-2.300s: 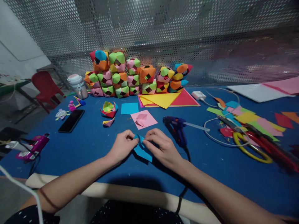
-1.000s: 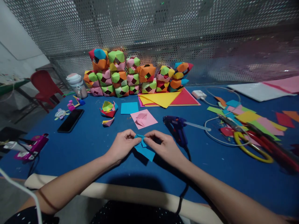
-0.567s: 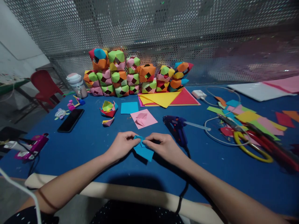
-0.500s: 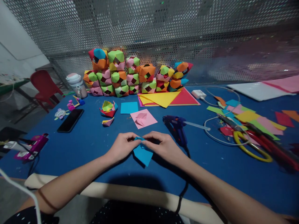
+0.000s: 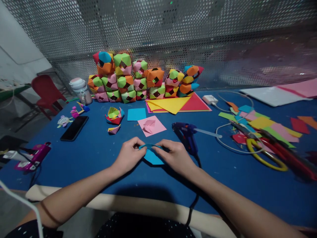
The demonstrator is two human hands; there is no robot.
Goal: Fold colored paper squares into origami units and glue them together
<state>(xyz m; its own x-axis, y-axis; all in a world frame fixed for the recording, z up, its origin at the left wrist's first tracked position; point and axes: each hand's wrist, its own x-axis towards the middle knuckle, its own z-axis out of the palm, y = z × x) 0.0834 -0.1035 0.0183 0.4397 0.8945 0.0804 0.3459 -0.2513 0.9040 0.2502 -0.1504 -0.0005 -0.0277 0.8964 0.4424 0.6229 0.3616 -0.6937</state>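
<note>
A blue sheet of paper point(image 5: 153, 158) is held by its far edge just above the table, with that edge curling up between the hands. My left hand point(image 5: 128, 153) pinches its left end between thumb and fingers. At the right end my right hand point(image 5: 173, 153) grips it the same way. Beyond the hands lies a pink square of paper point(image 5: 158, 130) with a folded pink piece point(image 5: 149, 126) on it. A flat blue square point(image 5: 136, 114) is just behind. A small folded paper piece point(image 5: 114, 129) and a partly joined folded paper shape point(image 5: 114, 115) sit to the left.
Stacked folded-paper balls point(image 5: 128, 84) line the back by the perforated metal panel. A glue gun point(image 5: 187, 134) lies right of my hands, its cord running to the front edge. Scissors point(image 5: 267, 155) and paper scraps point(image 5: 267, 124) spread at right; a phone point(image 5: 74, 128) lies left.
The blue paper has turned in my hands: its pointed near corner has given way to a wider, flatter near edge, and the far edge now bows. My hands have moved slightly apart.
</note>
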